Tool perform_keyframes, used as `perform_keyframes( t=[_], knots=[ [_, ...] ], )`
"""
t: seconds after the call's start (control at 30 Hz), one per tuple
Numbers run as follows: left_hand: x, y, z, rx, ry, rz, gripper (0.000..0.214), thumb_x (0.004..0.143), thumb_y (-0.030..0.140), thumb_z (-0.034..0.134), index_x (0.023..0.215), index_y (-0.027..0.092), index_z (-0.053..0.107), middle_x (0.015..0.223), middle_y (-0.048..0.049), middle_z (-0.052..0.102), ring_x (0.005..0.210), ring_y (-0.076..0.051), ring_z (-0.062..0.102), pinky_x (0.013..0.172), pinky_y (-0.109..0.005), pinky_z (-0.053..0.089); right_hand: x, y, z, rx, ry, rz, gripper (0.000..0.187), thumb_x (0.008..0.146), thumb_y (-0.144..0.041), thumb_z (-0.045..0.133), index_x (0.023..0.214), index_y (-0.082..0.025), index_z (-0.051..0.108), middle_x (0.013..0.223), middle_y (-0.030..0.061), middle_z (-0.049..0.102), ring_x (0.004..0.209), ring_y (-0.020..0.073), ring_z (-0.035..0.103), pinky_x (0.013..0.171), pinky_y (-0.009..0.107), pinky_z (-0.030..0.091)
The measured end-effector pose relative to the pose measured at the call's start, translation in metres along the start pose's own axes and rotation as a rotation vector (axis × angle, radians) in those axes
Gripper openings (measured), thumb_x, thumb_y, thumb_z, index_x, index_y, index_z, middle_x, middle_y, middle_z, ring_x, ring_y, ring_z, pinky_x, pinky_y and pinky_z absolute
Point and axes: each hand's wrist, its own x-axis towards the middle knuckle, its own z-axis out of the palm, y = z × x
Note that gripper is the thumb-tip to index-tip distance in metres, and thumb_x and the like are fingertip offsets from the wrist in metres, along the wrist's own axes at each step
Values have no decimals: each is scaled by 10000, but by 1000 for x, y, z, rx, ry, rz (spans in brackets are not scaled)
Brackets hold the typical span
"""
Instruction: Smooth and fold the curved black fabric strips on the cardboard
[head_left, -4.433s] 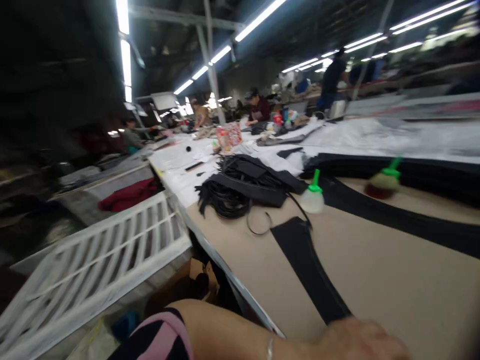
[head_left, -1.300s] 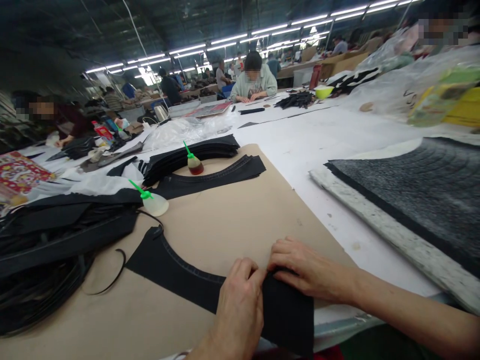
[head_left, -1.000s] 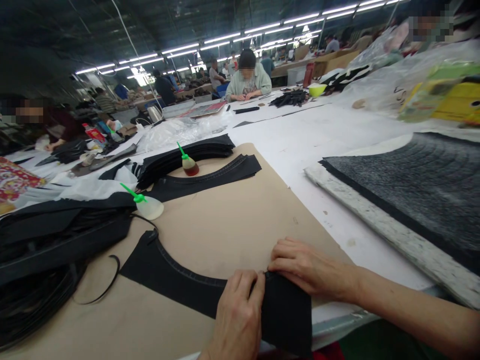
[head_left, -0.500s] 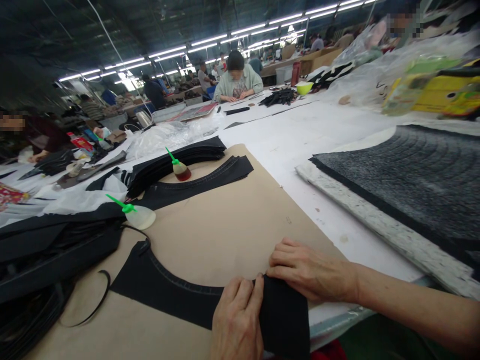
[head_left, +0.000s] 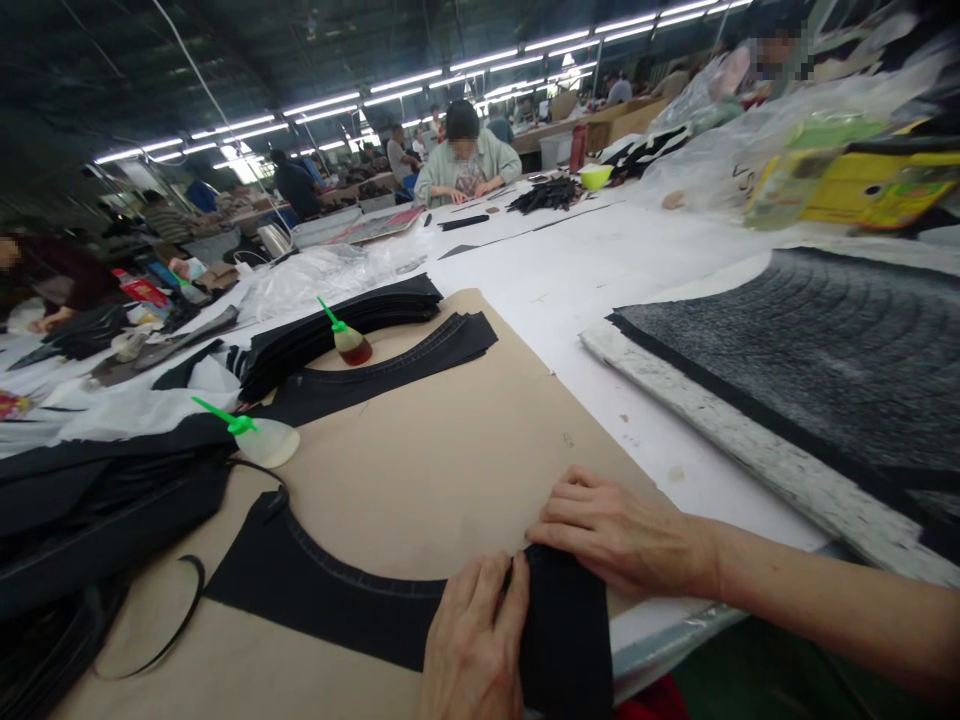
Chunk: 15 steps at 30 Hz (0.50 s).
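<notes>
left hand (head_left: 476, 640), right hand (head_left: 615, 530) hold black denim (head_left: 562, 630) — tan card (head_left: 420, 430), factory hall (head_left: 322, 110)

1. We have a long white paper-topped work table (head_left: 570, 300).
2. On it we see a tan cardboard sheet (head_left: 420, 430) and a grey speckled fibre mat (head_left: 810, 340).
3. On the sheet we see a black curved denim piece (head_left: 322, 560), a stack of black curved denim strips (head_left: 337, 335), and a translucent squeeze bottle with a green nozzle (head_left: 268, 443).
</notes>
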Motion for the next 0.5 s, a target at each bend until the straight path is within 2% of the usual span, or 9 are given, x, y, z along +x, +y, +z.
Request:
perform_keyframes(
  t=[0.1, 0.2, 0.33, 0.5],
  knots=[
    [5, -3, -3, -74, -44, 37, 497, 836, 0, 358, 1314, 78, 469, 1088, -133, 578, 947, -234, 545, 797, -347, 529, 0, -2, -3, 25, -18, 41, 328, 837, -77, 421, 1119, -154, 569, 933, 73, 594, 852, 200, 495, 815, 354, 355],
    [11, -1, -7, -130, -77, -5, 509, 810, -9, 342, 1300, 65, 458, 970, -119, 588, 842, -228, 545, 716, -353, 535, 2, -4, -5, 50, -26, 59, 346, 787, -82, 450, 1095, -163, 586, 940, 71, 597, 859, 208, 497, 818, 364, 357],
    [19, 4, -11, -129, -101, -38, 589, 751, -19, 340, 1332, 49, 416, 889, -106, 575, 784, -234, 527, 673, -376, 528, 4, -5, -5, 84, -11, 114, 303, 806, -115, 474, 1075, -171, 602, 914, 61, 597, 854, 210, 491, 819, 370, 354],
    [24, 6, -12, -140, -120, -70, 578, 749, -1, 373, 1310, 97, 471, 892, -96, 556, 800, -230, 513, 696, -367, 508, 6, -4, -5, 99, -19, 161, 161, 855, -156, 519, 980, -185, 615, 877, 42, 585, 860, 199, 488, 809, 344, 350]
  ],
)
